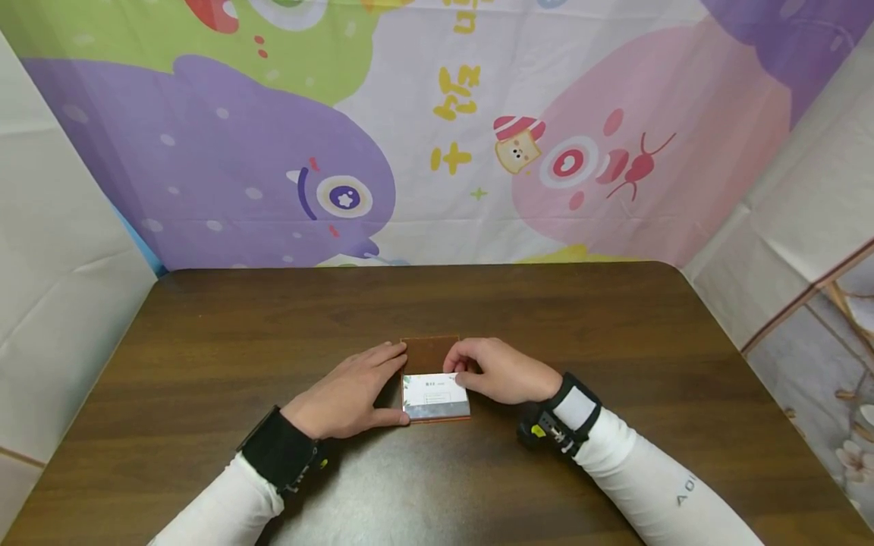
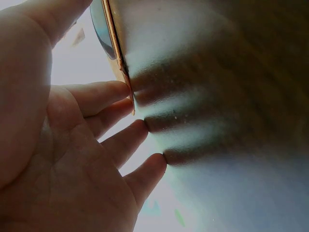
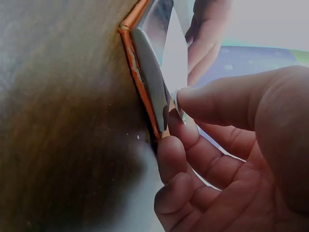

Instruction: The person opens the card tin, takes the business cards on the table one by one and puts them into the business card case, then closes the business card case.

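A brown card case [image 1: 426, 353] lies unfolded on the table, its inner flap turned toward the far side. White business card [image 1: 430, 387], printed with small text and leaves, stands in the silvery metal holder [image 1: 438, 410] at the case's near half. My right hand [image 1: 507, 370] pinches the card's far right corner between thumb and curled fingers. In the right wrist view the card [image 3: 175, 63] tilts away from the holder at that corner. My left hand [image 1: 344, 394] has its fingers extended, with fingertips and thumb at the case's left edge.
The dark wooden table [image 1: 273, 318] spreads around the case on all sides. Behind its far edge hangs a cartoon-printed cloth [image 1: 437, 220], and pale cloth walls [image 1: 61, 250] stand at both sides.
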Tool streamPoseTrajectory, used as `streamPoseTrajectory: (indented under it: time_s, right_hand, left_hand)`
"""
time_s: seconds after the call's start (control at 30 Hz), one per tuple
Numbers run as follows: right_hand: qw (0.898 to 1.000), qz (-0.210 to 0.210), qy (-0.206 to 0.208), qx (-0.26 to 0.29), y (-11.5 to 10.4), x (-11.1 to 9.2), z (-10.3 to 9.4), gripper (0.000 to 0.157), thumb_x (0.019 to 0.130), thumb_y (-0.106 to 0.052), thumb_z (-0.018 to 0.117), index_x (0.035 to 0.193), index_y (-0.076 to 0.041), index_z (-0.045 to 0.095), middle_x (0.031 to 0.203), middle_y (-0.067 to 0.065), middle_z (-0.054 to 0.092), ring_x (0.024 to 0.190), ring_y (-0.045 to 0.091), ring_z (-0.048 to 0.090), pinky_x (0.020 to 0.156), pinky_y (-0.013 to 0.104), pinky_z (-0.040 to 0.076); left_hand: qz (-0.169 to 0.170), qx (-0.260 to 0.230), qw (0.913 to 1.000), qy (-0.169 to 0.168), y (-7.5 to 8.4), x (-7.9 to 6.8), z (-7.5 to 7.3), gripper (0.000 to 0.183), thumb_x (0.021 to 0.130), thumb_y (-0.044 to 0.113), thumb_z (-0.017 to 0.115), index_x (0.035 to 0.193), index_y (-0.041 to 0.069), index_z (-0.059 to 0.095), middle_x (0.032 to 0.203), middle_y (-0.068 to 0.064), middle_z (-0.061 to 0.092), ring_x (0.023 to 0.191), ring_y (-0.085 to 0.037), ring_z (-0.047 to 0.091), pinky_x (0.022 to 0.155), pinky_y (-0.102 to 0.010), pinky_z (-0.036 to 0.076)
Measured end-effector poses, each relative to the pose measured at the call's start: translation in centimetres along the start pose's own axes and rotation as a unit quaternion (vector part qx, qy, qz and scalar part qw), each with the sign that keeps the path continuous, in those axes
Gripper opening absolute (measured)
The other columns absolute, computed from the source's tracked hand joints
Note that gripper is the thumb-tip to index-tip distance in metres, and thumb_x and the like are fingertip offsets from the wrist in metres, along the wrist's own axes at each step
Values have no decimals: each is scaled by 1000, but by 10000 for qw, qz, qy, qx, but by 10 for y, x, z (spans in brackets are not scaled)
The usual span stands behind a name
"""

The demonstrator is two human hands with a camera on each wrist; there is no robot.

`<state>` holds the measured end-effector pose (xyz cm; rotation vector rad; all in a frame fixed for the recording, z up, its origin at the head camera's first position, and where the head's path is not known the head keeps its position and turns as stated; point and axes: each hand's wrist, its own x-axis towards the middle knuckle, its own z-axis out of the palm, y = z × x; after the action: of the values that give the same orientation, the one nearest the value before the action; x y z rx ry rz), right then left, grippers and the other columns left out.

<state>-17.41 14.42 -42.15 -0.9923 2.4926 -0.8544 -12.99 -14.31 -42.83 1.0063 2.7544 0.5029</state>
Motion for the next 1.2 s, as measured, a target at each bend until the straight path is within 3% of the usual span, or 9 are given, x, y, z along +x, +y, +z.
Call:
streamPoseTrajectory:
  time_s: [0.47, 0.77, 1.2]
  right_hand:
    - [9986, -154, 74, -505, -1, -3, 2, 12, 103, -15, 72, 116, -16, 74, 105, -8, 63, 95, 14, 58, 83, 32, 53]
    - [9991, -11, 323, -277, -1, -13, 1, 16, 100, -12, 75, 113, -14, 66, 95, -7, 60, 86, 12, 58, 76, 30, 53]
    - [9998, 160, 136, -15, 0, -24, 4, 11, 102, -14, 74, 109, -17, 68, 89, -9, 64, 81, 10, 61, 71, 29, 55]
  left_hand:
    - [18, 56, 10000, 0, -1, 1, -2, 92, 96, 53, 77, 158, -5, 44, 168, -21, 35, 156, -40, 32, 122, -58, 35]
    - [-34, 35, 10000, -24, -1, 0, -3, 93, 94, 54, 78, 159, -5, 44, 169, -20, 34, 156, -38, 31, 123, -56, 33]
    - [-193, -391, 9990, -18, -5, 2, -8, 96, 95, 54, 78, 160, -6, 41, 169, -21, 32, 155, -37, 34, 120, -59, 36]
